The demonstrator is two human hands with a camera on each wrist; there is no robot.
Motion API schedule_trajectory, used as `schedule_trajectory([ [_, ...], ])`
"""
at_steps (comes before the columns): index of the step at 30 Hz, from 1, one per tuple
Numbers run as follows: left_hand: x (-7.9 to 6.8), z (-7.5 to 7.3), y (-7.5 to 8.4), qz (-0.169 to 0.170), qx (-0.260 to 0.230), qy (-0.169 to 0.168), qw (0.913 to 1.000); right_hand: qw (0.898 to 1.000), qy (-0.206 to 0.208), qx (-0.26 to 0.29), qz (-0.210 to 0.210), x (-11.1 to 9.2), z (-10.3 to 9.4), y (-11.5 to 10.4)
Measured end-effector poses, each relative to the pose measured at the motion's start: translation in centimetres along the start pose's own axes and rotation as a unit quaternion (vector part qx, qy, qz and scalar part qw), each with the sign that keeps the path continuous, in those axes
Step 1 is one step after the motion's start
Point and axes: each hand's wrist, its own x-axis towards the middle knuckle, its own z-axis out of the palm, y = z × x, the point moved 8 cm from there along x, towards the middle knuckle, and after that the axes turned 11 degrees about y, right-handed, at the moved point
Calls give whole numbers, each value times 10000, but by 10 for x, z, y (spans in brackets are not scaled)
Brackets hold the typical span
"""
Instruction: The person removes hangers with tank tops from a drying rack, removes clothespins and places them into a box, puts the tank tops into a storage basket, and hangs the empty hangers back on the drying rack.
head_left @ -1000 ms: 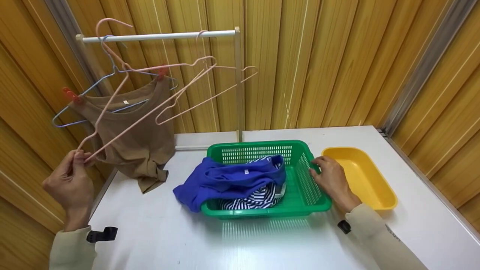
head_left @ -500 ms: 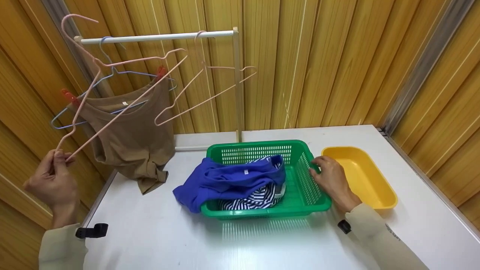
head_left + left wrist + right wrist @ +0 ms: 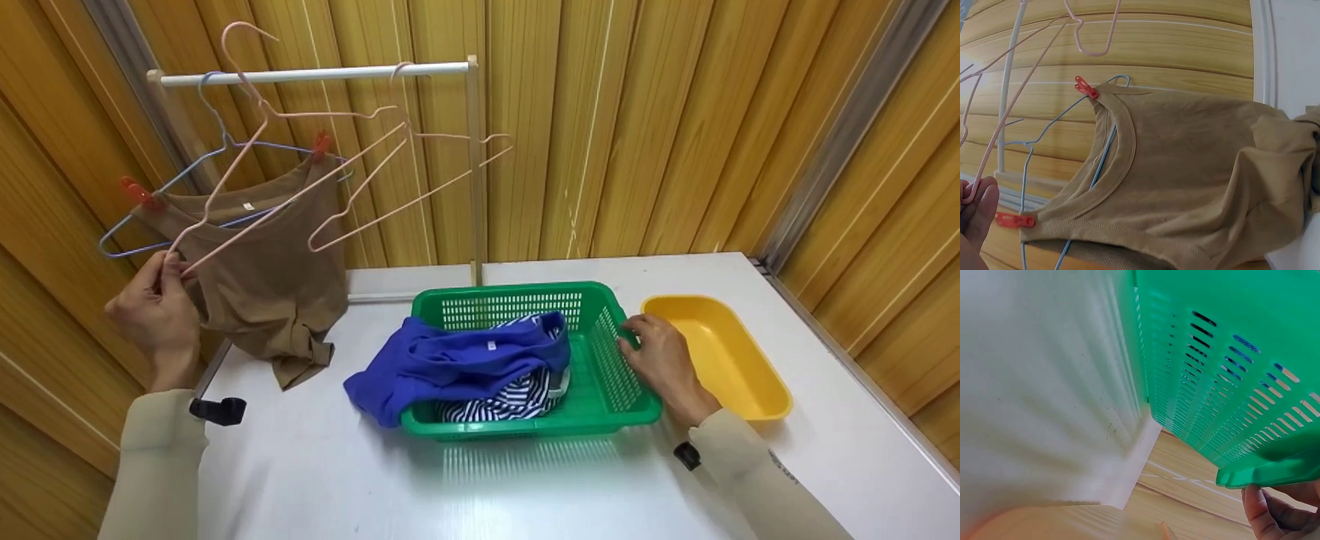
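Note:
My left hand (image 3: 161, 304) pinches one lower corner of a pink wire hanger (image 3: 322, 115) between thumb and fingers. Raised in front of the rack, this hanger has its hook just above the white rail (image 3: 322, 73); contact with the rail is unclear. Behind it, a brown sleeveless top (image 3: 262, 277) hangs from a blue hanger (image 3: 187, 173), fixed by red clothespins (image 3: 1016, 220) at both shoulders. My right hand (image 3: 664, 356) grips the right rim of a green basket (image 3: 525, 426), fingers bent over the edge. Inside lie a blue garment (image 3: 480, 367), partly over the left rim, and a striped black-and-white one (image 3: 499, 405).
Another pink hanger (image 3: 412, 200) hangs on the rail's right part. A yellow tray (image 3: 727, 352) stands right of the basket, behind my right wrist. The white table (image 3: 337, 472) meets wood-patterned walls (image 3: 637, 150) at the back and sides.
My left hand first swung left with the pink hanger, then came back right and upward, carrying the hook close to the rail. The right hand and basket stay in place.

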Motion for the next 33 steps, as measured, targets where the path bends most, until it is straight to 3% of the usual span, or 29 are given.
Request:
schedule_trajectory([
  [4, -3, 17, 5, 131, 192, -146, 9996, 10000, 54, 12, -57, 0, 0, -1],
  [11, -11, 50, 9, 166, -310, -463, 9983, 10000, 31, 9, 0, 0, -1, -1],
  [15, -19, 61, 4, 10, 11, -595, 9982, 10000, 65, -6, -8, 0, -1, -2],
  [24, -32, 74, 2, 315, -450, -754, 9956, 10000, 30, -24, 44, -2, 0, -3],
  [30, -40, 77, 2, 567, -226, -874, 9943, 9998, 204, -7, -58, -2, -2, -2],
  [33, -44, 78, 1, 633, 120, -980, 9931, 9995, 306, 0, -123, -1, -3, -3],
])
